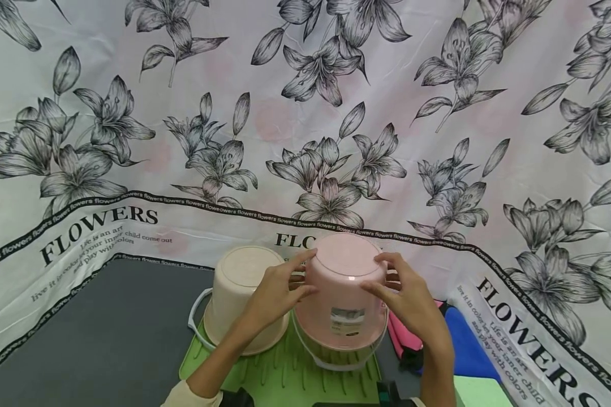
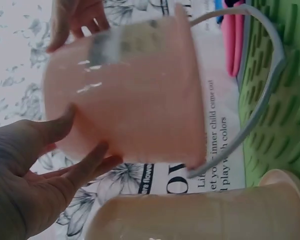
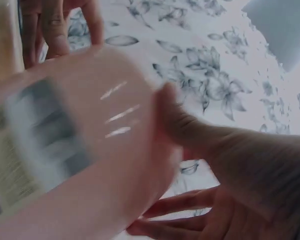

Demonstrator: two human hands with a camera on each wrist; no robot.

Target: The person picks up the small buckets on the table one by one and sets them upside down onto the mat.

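Both hands hold a pink bucket upside down, its base upward and a label on the side facing me. My left hand grips its left wall near the base, thumb in front and fingers farther round. On the opposite wall my right hand holds it the same way. The bucket's pale handle hangs below the rim, over a green ridged mat. In the left wrist view a gap shows between rim and mat. Beside it, a cream bucket stands upside down on the mat, near my left forearm.
Pink cloth and blue cloth lie to the right of the mat, with a light green block-like item nearer me. A dark grey tabletop stretches left. Flower-printed sheeting hangs behind and around the table.
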